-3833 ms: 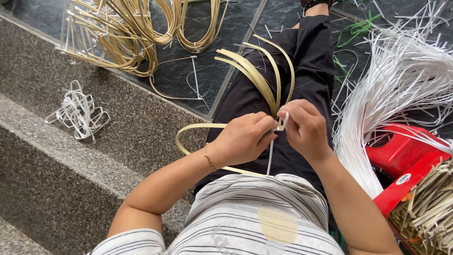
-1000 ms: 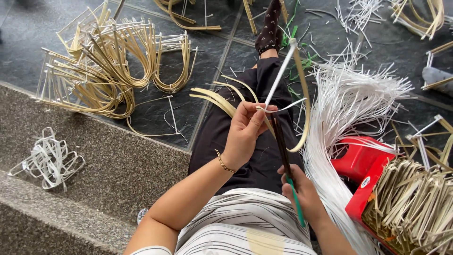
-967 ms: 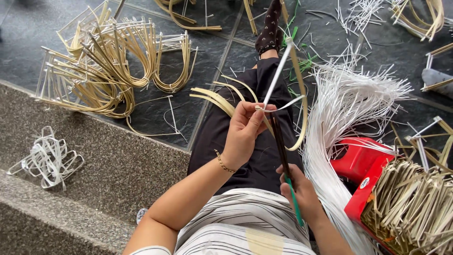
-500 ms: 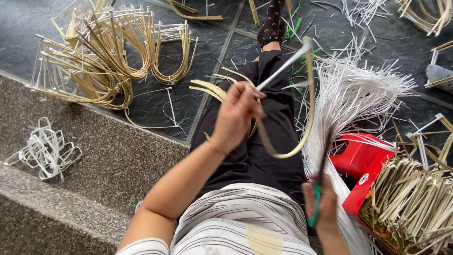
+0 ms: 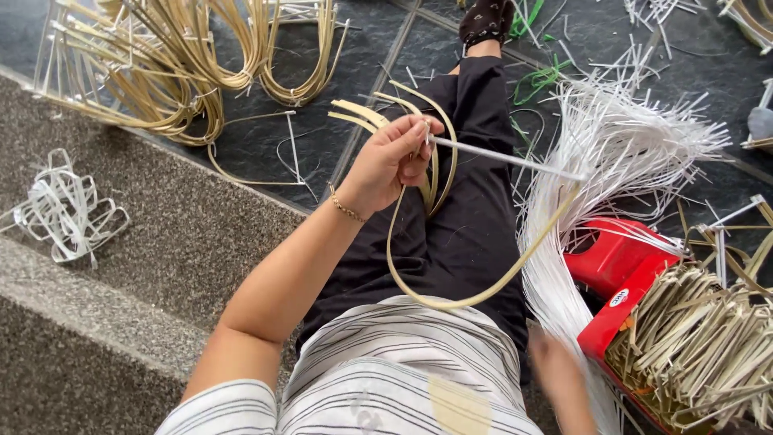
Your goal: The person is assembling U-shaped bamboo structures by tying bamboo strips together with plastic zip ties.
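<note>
Now, against the frame half a second back: the left hand (image 5: 390,165) sits lower and nearer the lap, and the white strip (image 5: 507,159) it holds no longer angles up toward the foot but runs nearly level to the right, ending over the white bundle (image 5: 620,153). Left grip: fingers pressed together, pinching one end of that strip along with the bamboo loop (image 5: 451,300). The loop sags in one long curve across the black trousers (image 5: 467,234) and rises to the strip's far end. The right hand (image 5: 555,374) has dropped to the lower edge beside the striped shirt (image 5: 386,370); it is blurred, so I cannot tell its grip, and the green-handled tool seen earlier does not show. Count: one strip in hand, one loop in hand, a few bent bamboo pieces (image 5: 378,109) behind the left hand, one heap of finished loops (image 5: 169,72) upper left, one tangle of white strips (image 5: 64,209) on the stone step (image 5: 121,322), one red basket (image 5: 620,274) of cut bamboo at right. Open room: dark tile floor (image 5: 322,161) between heap and knee; right side crowded.
</note>
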